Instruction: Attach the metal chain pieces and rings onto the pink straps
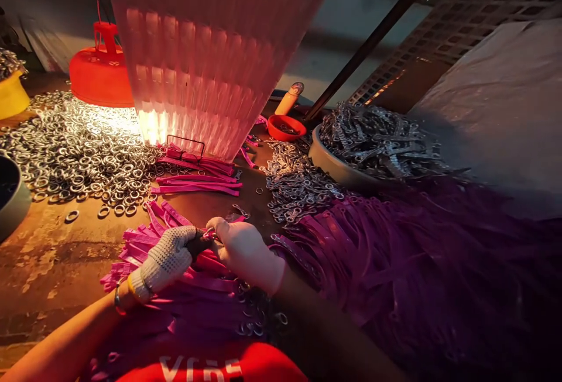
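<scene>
My left hand (169,256), in a dotted white glove with bare dark fingertips, meets my right hand (243,253) above a heap of pink straps (136,247). The right one wears a plain pale glove. Between the closed fingertips of both hands is a small metal piece (211,233) with a bit of pink strap; its exact shape is partly hidden. Metal rings (251,328) hang at the near ends of the straps by my lap. Just beyond my hands lies a small metal clip (240,211).
Loose metal rings (88,159) cover the left under a red lamp (100,75). A clear corrugated sheet (206,78) hangs ahead. Metal clips (294,183), a filled basin (338,165), a red bowl (286,128) and purple straps (373,241) lie on the right.
</scene>
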`<control>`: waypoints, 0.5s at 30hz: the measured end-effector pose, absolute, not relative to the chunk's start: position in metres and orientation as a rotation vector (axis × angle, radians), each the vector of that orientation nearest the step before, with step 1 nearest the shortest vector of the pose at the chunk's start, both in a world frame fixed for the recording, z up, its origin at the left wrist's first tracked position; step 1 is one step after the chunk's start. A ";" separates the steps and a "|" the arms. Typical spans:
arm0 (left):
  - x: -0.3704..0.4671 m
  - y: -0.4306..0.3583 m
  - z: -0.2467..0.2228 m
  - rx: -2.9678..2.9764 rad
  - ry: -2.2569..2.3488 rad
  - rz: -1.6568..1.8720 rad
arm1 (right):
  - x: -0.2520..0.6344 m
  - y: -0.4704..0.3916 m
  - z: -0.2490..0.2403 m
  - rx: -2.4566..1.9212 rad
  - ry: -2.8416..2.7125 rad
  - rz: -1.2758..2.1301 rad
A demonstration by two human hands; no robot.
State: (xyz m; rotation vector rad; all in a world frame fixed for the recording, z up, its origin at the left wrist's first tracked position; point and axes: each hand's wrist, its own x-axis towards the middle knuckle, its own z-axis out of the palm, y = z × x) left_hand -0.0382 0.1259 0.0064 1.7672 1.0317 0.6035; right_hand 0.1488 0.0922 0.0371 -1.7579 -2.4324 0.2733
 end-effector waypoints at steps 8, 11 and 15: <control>-0.041 0.117 0.007 1.847 0.923 0.478 | 0.139 0.080 0.039 -1.697 -2.848 0.150; -0.049 0.124 0.016 1.915 0.883 0.406 | 0.138 0.072 0.039 -1.665 -2.849 0.173; -0.076 0.143 0.037 1.899 0.945 0.485 | 0.160 0.070 0.047 -1.688 -2.671 0.475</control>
